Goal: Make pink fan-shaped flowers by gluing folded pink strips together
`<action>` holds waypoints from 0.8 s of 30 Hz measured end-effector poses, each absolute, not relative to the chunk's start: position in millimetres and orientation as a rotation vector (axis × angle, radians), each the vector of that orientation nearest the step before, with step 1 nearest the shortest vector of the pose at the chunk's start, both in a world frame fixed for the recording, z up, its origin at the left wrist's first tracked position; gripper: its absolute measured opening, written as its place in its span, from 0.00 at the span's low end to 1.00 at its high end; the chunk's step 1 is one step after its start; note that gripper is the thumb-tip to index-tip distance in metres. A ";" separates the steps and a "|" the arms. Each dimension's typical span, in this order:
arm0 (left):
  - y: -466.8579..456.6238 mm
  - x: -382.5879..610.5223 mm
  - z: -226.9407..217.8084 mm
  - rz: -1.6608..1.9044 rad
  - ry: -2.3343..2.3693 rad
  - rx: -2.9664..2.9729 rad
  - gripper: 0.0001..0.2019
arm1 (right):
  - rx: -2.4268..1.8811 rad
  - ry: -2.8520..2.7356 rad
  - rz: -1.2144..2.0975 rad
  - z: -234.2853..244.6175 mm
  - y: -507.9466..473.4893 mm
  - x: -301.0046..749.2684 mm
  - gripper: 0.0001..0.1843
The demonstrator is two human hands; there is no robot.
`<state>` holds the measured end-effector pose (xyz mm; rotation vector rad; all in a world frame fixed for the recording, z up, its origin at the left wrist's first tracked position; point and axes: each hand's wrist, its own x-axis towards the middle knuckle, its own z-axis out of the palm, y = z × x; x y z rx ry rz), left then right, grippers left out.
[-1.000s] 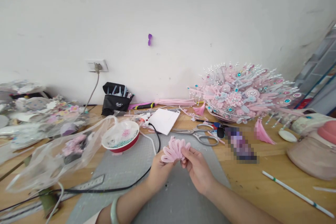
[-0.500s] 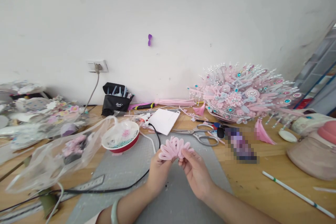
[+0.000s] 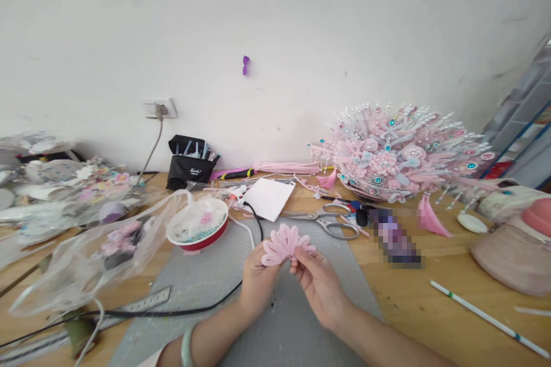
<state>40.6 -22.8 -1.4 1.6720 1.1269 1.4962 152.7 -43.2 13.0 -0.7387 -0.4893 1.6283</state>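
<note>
Both hands hold a small pink looped flower piece [image 3: 284, 242] up over the grey cutting mat [image 3: 202, 281]. My left hand [image 3: 257, 284], with a pale green bangle on its wrist, pinches the piece from below at its left side. My right hand [image 3: 317, 281] pinches its base from the right, fingers curled together. The petals fan upward above both thumbs.
Scissors [image 3: 328, 221] and a white paper [image 3: 269, 197] lie just beyond the hands. A red bowl [image 3: 198, 228] and clear plastic bag [image 3: 99, 252] sit left, a black cable [image 3: 172, 311] crosses the mat, a large pink beaded headdress [image 3: 396, 155] stands right, a white stick [image 3: 486, 316] lies near right.
The pink piece has been spread from a bunched cluster into a flatter fan and turned to face me; both hands stayed in place, fingers shifting slightly.
</note>
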 end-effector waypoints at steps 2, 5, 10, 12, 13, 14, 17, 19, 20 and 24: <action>-22.9 39.8 -1.0 1.495 1.138 1.712 0.07 | -0.741 -0.486 1.625 13.1 -43.5 152.6 0.09; -22.4 39.4 0.8 1.483 1.131 1.762 0.07 | -0.752 -0.493 1.615 13.2 -43.3 153.1 0.10; -21.9 40.1 2.6 1.458 1.109 1.761 0.06 | -0.762 -0.534 1.575 12.6 -42.1 153.8 0.09; -22.8 40.5 2.3 1.468 1.125 1.747 0.06 | -0.772 -0.547 1.567 12.6 -42.2 153.6 0.09; -23.4 40.8 2.2 1.480 1.127 1.746 0.06 | -0.777 -0.549 1.565 12.7 -42.4 153.5 0.09; -24.1 41.1 2.1 1.495 1.123 1.749 0.06 | -0.782 -0.552 1.563 12.8 -42.7 153.4 0.09; -25.8 42.5 3.1 1.523 1.111 1.756 0.07 | -0.799 -0.561 1.550 12.4 -43.3 153.2 0.10; -26.2 43.6 4.0 1.529 1.104 1.739 0.07 | -0.809 -0.563 1.540 11.6 -43.1 153.0 0.10; -26.2 44.1 4.2 1.530 1.102 1.729 0.07 | -0.811 -0.561 1.538 11.1 -42.8 152.9 0.10; -25.5 44.7 1.9 1.509 1.118 1.698 0.08 | -0.810 -0.549 1.529 8.8 -41.4 151.9 0.09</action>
